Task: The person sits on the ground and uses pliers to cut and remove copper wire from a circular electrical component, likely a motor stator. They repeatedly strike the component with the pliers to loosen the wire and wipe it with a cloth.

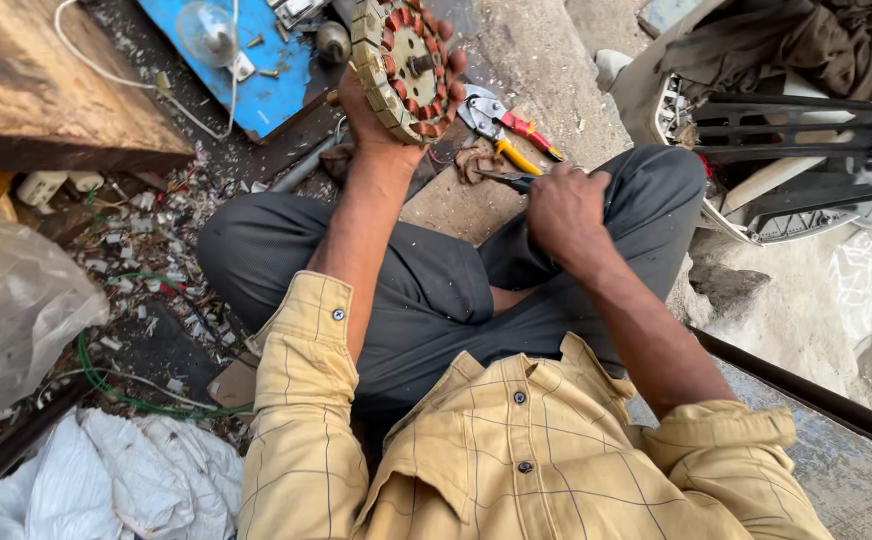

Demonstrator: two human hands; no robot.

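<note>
Fingers of left hand (381, 110) grip the upright round stator (404, 68); right hand (566, 208) closed around a dark-handled tool (504, 179).

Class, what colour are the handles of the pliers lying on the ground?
Red and yellow handles on the pliers, seen in the head view.

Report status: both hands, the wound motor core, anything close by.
Left hand grips round stator core, raised. Right hand closed on dark-handled tool over lap. Red-and-yellow pliers on ground beside the core.
</note>
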